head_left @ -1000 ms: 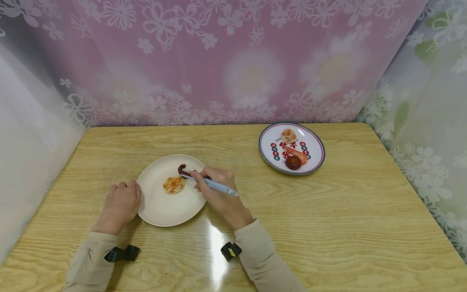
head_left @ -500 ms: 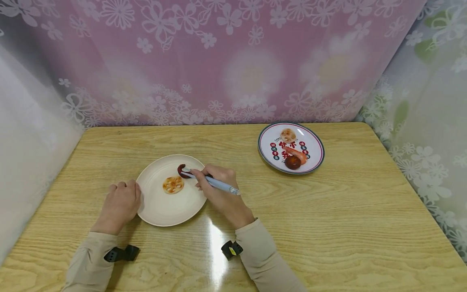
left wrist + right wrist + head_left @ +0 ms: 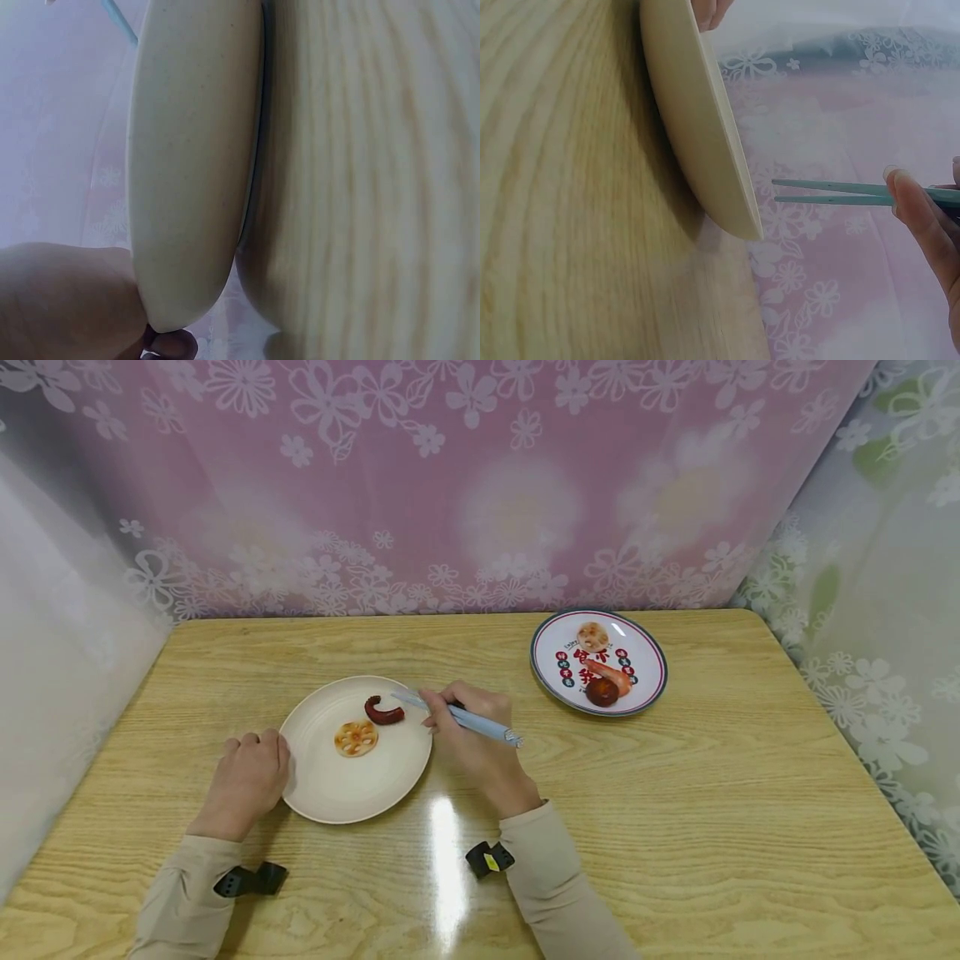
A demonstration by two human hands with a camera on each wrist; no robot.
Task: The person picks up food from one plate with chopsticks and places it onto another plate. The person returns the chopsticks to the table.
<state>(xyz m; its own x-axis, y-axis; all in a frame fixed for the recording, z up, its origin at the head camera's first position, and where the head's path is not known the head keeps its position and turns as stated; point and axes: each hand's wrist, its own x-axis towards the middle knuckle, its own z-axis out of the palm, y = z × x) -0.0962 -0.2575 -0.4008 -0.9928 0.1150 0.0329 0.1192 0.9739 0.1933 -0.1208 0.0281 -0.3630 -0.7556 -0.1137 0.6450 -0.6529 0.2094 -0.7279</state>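
Pinching the rim of a cream plate, the left hand is holding its left side. The right hand is grasping light blue chopsticks, their slightly parted tips hovering near a dark red tentacle. That tentacle is lying on the cream plate, near a lotus slice. Farther right, a patterned plate is sitting on the tabletop, carrying more food.

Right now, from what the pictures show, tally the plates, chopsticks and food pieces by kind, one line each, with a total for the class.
Plates: 2
Chopsticks: 2
Lotus-root slices: 2
Curved dark red piece: 1
Shrimp: 1
Round brown piece: 1
Total: 9
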